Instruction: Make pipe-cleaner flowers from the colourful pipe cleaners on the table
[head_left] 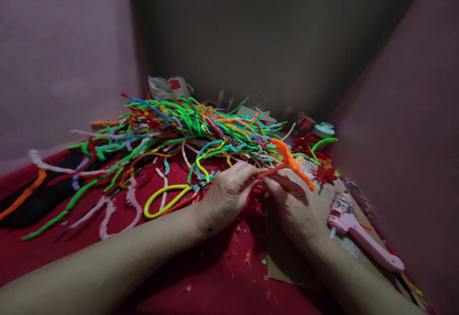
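Observation:
My left hand point(225, 193) and my right hand point(290, 205) meet in the middle of the view, both pinched on an orange pipe cleaner piece point(289, 161) that is twisted into a branching shape. The orange piece sticks up and to the right from my fingertips. Behind my hands lies a big tangled pile of pipe cleaners point(179, 128) in green, orange, blue, pink and white. Yellow-handled scissors point(172, 198) lie on the red cloth just left of my left hand.
A red cloth point(215, 276) covers the surface, with small scraps on it. A brown cardboard sheet point(283, 257) lies under my right hand. A pink glue gun point(362, 236) rests at the right. Red flower shapes point(322, 171) and a small pale lid point(323, 129) sit behind it. Walls close in all round.

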Demonstrator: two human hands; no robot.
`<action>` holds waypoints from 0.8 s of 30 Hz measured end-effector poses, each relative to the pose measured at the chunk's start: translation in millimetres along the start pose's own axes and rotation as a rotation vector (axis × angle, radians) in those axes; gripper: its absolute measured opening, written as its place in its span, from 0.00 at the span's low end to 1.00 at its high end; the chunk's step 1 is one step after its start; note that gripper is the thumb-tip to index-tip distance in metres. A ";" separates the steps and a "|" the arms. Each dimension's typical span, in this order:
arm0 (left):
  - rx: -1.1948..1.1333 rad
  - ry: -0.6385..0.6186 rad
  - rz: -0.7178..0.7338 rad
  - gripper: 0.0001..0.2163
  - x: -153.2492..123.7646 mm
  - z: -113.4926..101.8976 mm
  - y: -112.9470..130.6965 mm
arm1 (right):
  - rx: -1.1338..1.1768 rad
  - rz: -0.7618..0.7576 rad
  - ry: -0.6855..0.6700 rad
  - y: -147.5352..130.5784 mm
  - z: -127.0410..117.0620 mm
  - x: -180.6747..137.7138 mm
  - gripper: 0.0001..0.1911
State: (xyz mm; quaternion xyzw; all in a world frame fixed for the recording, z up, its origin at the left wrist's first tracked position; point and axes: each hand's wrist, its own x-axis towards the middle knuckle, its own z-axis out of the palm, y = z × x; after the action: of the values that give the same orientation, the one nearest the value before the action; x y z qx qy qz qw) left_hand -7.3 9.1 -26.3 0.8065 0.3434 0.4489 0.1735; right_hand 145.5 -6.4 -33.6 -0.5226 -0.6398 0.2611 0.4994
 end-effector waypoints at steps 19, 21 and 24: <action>-0.870 -0.208 -0.710 0.08 9.8 -8.4 14.9 | 0.048 0.016 0.011 18.8 0.4 -0.6 0.12; -1.006 -0.254 -0.740 0.09 9.6 -8.7 11.2 | 0.039 0.008 0.011 21.6 0.0 0.0 0.11; -1.093 -0.318 -0.788 0.09 10.1 -9.4 7.1 | 0.031 -0.018 0.022 21.3 -1.1 2.2 0.10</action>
State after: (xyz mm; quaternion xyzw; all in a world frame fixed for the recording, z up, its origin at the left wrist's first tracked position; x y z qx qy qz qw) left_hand -8.8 11.1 -10.9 0.4746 0.3055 0.3373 0.7534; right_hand 155.3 2.2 -50.7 -0.5117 -0.6348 0.2607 0.5170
